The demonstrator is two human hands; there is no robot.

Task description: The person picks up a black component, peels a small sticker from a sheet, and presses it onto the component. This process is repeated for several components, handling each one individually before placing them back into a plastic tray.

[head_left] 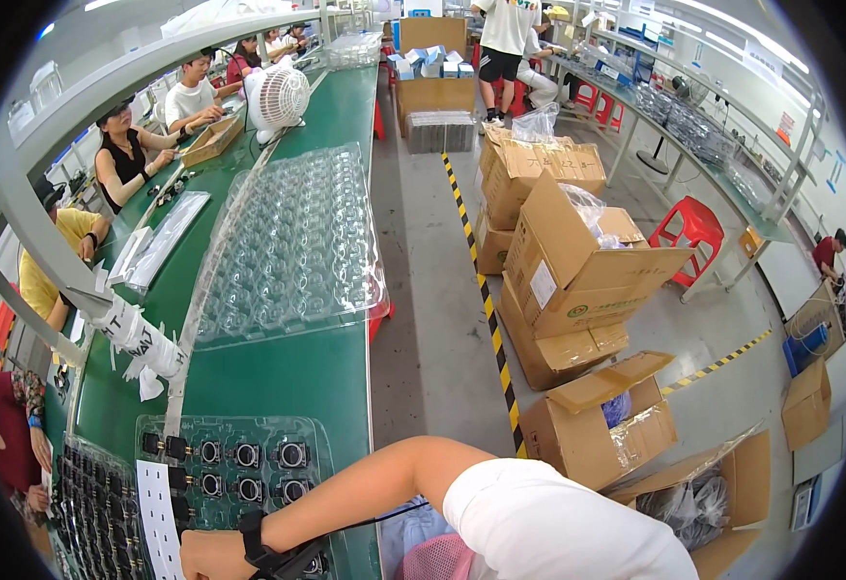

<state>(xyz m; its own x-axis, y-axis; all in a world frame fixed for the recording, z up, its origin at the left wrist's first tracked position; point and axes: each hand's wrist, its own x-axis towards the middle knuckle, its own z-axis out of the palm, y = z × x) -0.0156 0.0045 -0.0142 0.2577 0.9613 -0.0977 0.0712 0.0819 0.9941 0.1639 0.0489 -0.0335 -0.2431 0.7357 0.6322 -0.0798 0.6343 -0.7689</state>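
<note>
My right hand [212, 556] reaches in along the lower edge, its back toward me and a black band around the wrist. Its fingers are hidden, so I cannot see what they hold. Right beside it lies a white strip with small dark slots [157, 503]. Under the forearm is a clear plastic tray [321, 440] holding several square black parts with round centres [248, 454]. Left of the strip, another tray is filled with rows of small black parts [99, 498]. A dark cable runs from the wristband. My left hand is out of view.
A stack of clear moulded trays [292, 242] lies farther along the green bench [278, 382]. A taped metal post [143, 338] and a white fan [278, 97] stand along it. Co-workers sit across. Open cardboard boxes [587, 261] and a red stool [690, 237] are to the right.
</note>
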